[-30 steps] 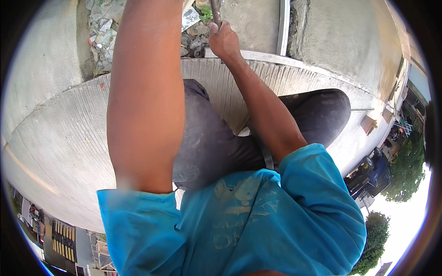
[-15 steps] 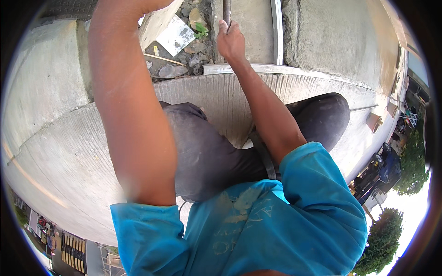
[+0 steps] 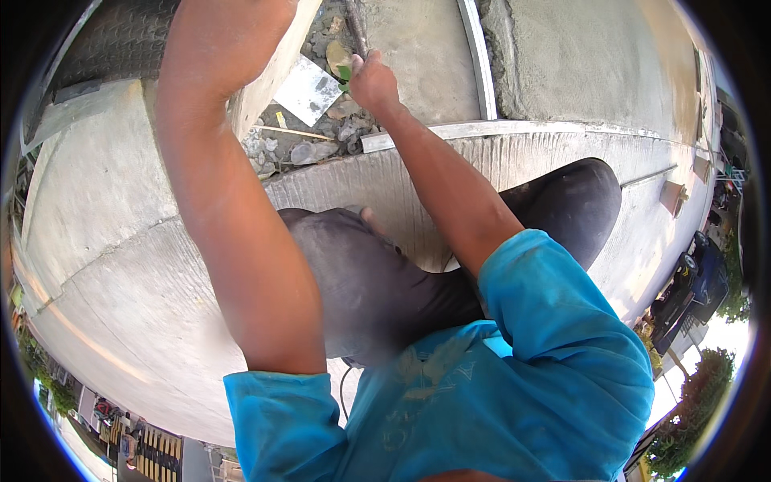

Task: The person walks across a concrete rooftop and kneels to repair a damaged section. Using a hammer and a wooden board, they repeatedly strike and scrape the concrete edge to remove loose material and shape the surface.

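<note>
My right hand [image 3: 374, 84] is closed around the near end of a dark, round rod [image 3: 356, 28], which leans up and left out of the picture. Beneath the rod runs a strip of grey concrete [image 3: 430, 64] beside a rubble-filled gap. My left hand [image 3: 241, 36] is raised at the top edge, close to the camera. Its fingers are cut off there, so what they hold, if anything, is hidden. Just right of it a pale, board-like edge [image 3: 277, 68] slopes along the gap. A speckled white square piece [image 3: 308, 90] lies in the rubble.
Pale straight strips [image 3: 479, 60] border the smooth grey concrete [image 3: 578, 64] on the right. A thin stick [image 3: 293, 132], stones and crumpled clear plastic [image 3: 312, 153] lie in the gap. My bent knees rest over a ridged concrete surface [image 3: 385, 181]. A dark vehicle [image 3: 689, 281] stands far right.
My right hand has shifted left, and the rod, upright before, now tilts to the left. More of my left hand shows at the top. The whole view has turned slightly.
</note>
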The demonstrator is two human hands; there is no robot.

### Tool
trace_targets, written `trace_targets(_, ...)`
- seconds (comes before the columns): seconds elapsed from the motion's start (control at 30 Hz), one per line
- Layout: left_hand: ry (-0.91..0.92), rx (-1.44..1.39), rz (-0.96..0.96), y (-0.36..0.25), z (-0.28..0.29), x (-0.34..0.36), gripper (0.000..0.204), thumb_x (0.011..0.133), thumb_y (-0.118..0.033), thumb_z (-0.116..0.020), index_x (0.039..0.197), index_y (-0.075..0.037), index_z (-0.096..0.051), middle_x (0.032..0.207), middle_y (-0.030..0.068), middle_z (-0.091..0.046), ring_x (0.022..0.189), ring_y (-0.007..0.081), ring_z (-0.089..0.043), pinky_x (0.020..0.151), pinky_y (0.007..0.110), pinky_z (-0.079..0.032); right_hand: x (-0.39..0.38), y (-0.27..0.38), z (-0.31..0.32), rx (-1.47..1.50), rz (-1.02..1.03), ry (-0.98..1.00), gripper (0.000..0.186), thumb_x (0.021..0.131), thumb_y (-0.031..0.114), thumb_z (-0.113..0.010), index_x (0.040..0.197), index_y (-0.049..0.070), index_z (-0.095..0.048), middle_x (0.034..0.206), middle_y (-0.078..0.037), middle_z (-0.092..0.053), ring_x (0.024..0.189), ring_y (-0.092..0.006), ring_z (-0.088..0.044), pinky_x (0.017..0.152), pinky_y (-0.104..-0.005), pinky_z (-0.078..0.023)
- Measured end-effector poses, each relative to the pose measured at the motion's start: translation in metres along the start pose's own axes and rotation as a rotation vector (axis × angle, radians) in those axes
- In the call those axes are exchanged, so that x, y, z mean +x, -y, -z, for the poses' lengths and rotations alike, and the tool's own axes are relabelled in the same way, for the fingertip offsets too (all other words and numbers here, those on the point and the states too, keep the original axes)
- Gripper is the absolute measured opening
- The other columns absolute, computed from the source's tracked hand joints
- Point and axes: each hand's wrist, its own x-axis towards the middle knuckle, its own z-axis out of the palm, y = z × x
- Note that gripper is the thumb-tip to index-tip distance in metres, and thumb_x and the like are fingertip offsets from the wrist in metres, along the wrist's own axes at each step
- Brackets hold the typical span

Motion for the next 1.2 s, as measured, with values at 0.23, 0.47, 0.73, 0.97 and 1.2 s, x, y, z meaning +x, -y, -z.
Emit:
trace_targets(0.23, 0.129, 0.056, 0.138, 0.031, 0.000, 0.002, 0.051, 0.089, -0.027, -0.060, 0.130, 0.002, -0.057, 0.114, 0.0229, -0.068, 0.105, 0.0305, -0.067, 0.096, 0.038, -0.046, -0.017, -0.010, 0.000, 0.175, 0.066, -0.121, 0.050, 0.101, 0.040, -0.046, 0.110, -0.008, -0.056, 0.096, -0.029, -0.066, 0.078, -0.0377, -0.066, 0.067, -0.0473, -0.049)
trace_targets(0.47, 0.135, -0.091, 0.221, 0.029, -0.019, 0.005, 0.049, 0.088, -0.020, -0.059, 0.134, -0.004, -0.055, 0.109, 0.0217, -0.069, 0.100, 0.0327, -0.067, 0.092, 0.040, -0.048, -0.009, -0.030, 0.046, 0.441, 0.105, -0.271, 0.038, 0.103, 0.040, -0.046, 0.097, 0.003, -0.052, 0.068, -0.006, -0.052, 0.047, -0.0167, -0.050, 0.040, -0.0345, -0.040)
trace_targets(0.73, 0.352, -0.040, 0.426, -0.026, -0.101, -0.011, 0.054, 0.089, -0.014, -0.054, 0.139, 0.005, -0.043, 0.105, 0.0290, -0.067, 0.100, 0.0426, -0.066, 0.090, 0.049, -0.050, -0.012, 0.042, 0.201, 0.752, 0.150, -0.407, 0.027, 0.103, 0.037, -0.046, 0.095, 0.011, -0.047, 0.059, 0.005, -0.037, 0.042, -0.0050, -0.031, 0.036, -0.0250, -0.030)
trace_targets(0.97, 0.441, -0.057, 0.587, -0.030, -0.137, -0.025, 0.060, 0.089, -0.011, -0.054, 0.144, 0.003, -0.033, 0.115, 0.0297, -0.063, 0.106, 0.0452, -0.062, 0.092, 0.051, -0.049, -0.067, 0.084, 0.305, 0.683, 0.258, -0.212, 0.029, 0.103, 0.040, -0.046, 0.097, 0.011, -0.048, 0.059, 0.007, -0.035, 0.043, -0.0031, -0.029, 0.038, -0.0220, -0.030)
trace_targets(1.2, 0.277, -0.023, 0.579, -0.024, -0.171, -0.034, 0.060, 0.089, -0.007, -0.054, 0.142, 0.005, -0.029, 0.119, 0.0315, -0.060, 0.105, 0.0457, -0.062, 0.091, 0.050, -0.050, -0.099, 0.042, 0.291, 0.620, 0.208, -0.054, 0.032, 0.104, 0.043, -0.044, 0.096, 0.013, -0.049, 0.057, 0.009, -0.032, 0.042, -0.0003, -0.028, 0.036, -0.0201, -0.027)
